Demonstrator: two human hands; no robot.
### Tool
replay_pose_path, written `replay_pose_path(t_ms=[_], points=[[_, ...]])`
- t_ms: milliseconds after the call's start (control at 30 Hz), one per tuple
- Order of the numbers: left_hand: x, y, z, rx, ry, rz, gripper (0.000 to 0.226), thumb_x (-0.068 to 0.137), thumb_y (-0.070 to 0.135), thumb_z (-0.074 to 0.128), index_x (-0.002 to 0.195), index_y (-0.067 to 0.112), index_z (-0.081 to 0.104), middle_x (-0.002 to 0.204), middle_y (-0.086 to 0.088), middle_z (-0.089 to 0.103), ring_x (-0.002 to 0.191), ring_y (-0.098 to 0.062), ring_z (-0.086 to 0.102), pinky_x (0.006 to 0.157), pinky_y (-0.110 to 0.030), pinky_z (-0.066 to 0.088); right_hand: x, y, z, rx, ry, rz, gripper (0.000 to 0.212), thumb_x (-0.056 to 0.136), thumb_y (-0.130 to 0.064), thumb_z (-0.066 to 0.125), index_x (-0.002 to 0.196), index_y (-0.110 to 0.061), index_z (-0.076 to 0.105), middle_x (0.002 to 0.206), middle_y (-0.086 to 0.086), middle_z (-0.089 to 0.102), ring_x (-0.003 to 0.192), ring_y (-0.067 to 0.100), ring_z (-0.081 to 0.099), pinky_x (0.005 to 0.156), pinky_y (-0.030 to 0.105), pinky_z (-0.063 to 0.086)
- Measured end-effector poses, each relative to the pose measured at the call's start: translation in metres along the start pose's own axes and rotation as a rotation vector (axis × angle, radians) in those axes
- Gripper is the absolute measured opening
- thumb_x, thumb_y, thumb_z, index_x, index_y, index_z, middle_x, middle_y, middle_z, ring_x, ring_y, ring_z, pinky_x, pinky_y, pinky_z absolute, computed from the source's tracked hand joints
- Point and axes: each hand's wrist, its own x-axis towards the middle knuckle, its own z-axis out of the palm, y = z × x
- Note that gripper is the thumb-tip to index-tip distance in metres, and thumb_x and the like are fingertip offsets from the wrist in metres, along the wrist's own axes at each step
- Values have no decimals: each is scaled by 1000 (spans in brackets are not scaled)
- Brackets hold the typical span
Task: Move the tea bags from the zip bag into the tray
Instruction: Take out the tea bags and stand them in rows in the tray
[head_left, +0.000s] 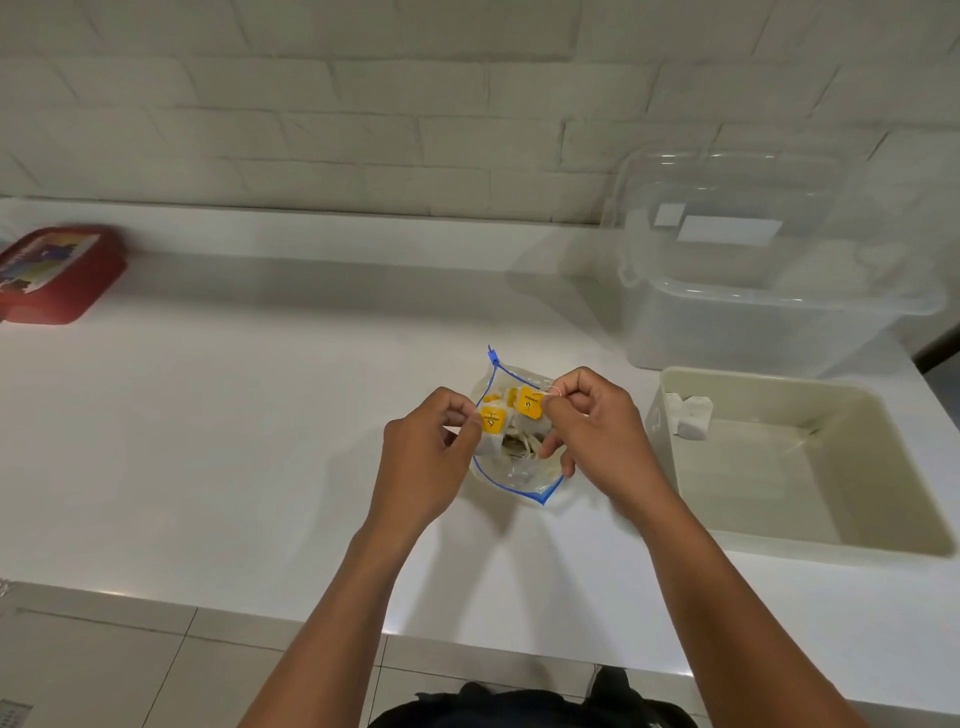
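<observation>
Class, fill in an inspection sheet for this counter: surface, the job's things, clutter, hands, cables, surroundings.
Surface: white counter, bare in the middle.
Job's things: zip bag open, tea bags with yellow tags inside; beige tray at right holds two tea bags in its far left corner.
Clutter: red box far left; clear lidded bin behind the tray.
Hands: left hand pinches a tea bag at the bag's mouth; right hand pinches a tag string.
Cables: nothing seen.
Surroundings: white brick wall, tiled floor.

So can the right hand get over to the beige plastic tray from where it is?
Probably yes: the right hand is beside the beige plastic tray, whose top is open, nothing between them.
</observation>
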Motion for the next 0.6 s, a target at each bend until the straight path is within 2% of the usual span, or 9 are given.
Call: replay_pose_path(t_ms=[167, 300, 400, 533, 600], points=[[1, 1, 3, 39, -5, 1, 15, 85, 22, 74, 81, 30, 63, 82, 19, 69, 58, -11, 64, 63, -26, 51, 1, 2, 3, -47, 57, -27, 9, 88, -8, 62, 81, -12, 58, 69, 3, 67, 55, 26, 69, 43, 27, 42], [2, 0, 5, 10, 7, -12, 17, 84, 21, 77, 88, 32, 65, 80, 21, 68, 54, -9, 59, 58, -16, 46, 2, 8, 5, -299, 112, -118, 14, 88, -18, 64, 77, -24, 56, 81, -4, 69, 55, 17, 69, 48, 24, 45], [3, -1, 4, -1, 3, -4, 17, 89, 20, 73, 97, 34, 68, 80, 17, 69, 56, -6, 62, 57, -12, 44, 3, 15, 9, -552, 150, -184, 11, 88, -27, 60, 80, -25, 52, 81, -6, 68, 57, 21, 66, 58, 33, 54], [2, -2, 3, 35, -11, 26, 12, 92, 24, 68, 99, 32, 73, 87, 13, 71, 61, -1, 63, 60, -8, 43, 6, 21, 12, -641, 163, -209, 6, 87, -26, 55, 86, -24, 49, 74, -2, 67, 61, 26, 63, 61, 40, 55], [2, -3, 2, 42, -5, 18, 9, 92, 25, 68, 96, 32, 73, 86, 14, 71, 60, -2, 62, 59, -9, 42, 7, 22, 13, -674, 127, -227, 8, 88, -22, 53, 94, -26, 50, 77, -1, 68, 67, 28, 63, 64, 41, 55]])
